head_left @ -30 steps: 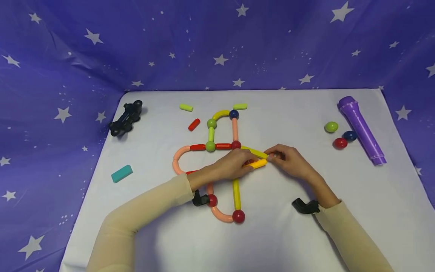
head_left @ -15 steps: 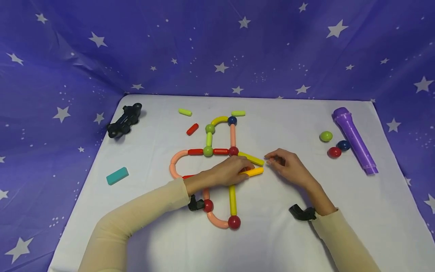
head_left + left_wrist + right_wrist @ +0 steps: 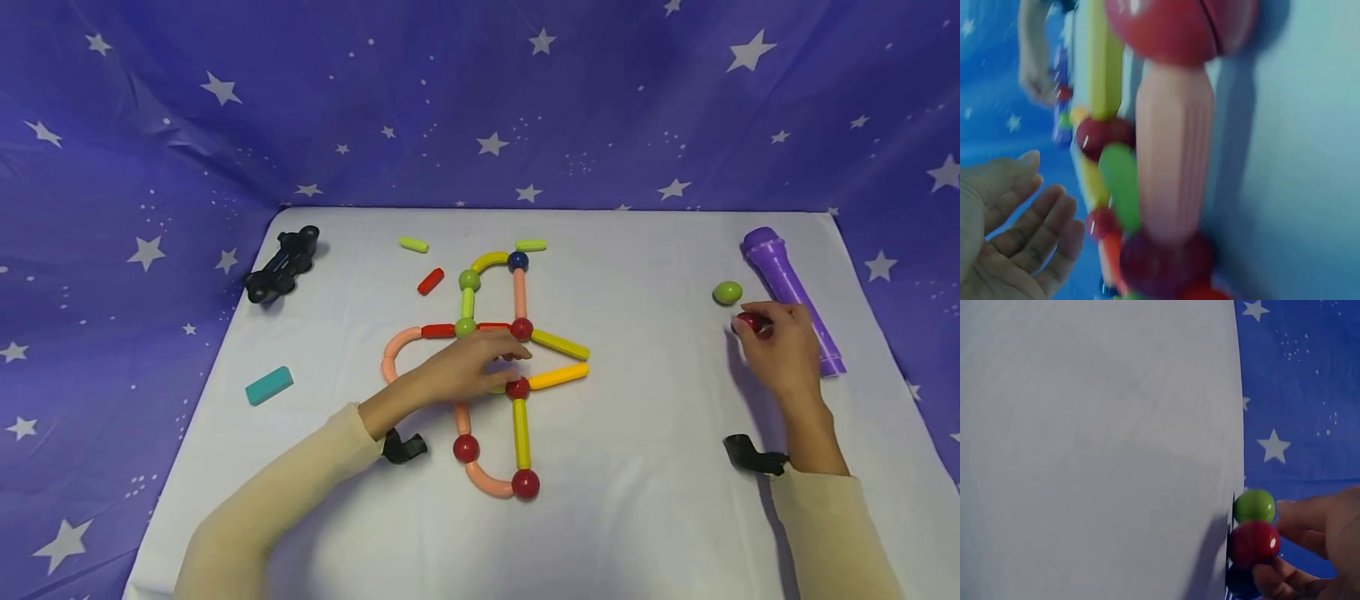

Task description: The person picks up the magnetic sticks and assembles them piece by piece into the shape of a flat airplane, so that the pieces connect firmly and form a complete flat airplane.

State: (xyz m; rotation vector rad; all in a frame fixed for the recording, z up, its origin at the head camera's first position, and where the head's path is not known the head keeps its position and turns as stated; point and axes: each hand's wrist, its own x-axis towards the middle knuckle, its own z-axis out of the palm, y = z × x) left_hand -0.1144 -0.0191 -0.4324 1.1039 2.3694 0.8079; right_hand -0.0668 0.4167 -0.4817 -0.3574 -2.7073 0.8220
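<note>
A flat figure of coloured magnetic rods and balls lies mid-table; a yellow rod (image 3: 560, 344) and an orange-yellow rod (image 3: 558, 376) angle toward each other at its right side. Over the figure's middle is my left hand (image 3: 472, 367), fingers loosely bent and holding nothing, its thumb tip close to a red ball (image 3: 517, 388). The hand hides part of the centre. At the right, my right hand (image 3: 786, 346) has thumb and fingers around a loose red ball (image 3: 1254, 544). A green ball (image 3: 727, 292) lies beside it, and a dark blue ball (image 3: 1242, 582) shows below it in the right wrist view.
A purple tube (image 3: 795, 287) lies beyond the right hand. Short green rods (image 3: 531, 245) and a red rod (image 3: 431, 282) lie behind the figure. A black controller-like object (image 3: 283, 265) and a teal block (image 3: 269, 386) are at the left.
My right hand has left the tips of the two yellow rods and moved right to the loose red ball. My left hand has let go of the orange-yellow rod and drawn back left.
</note>
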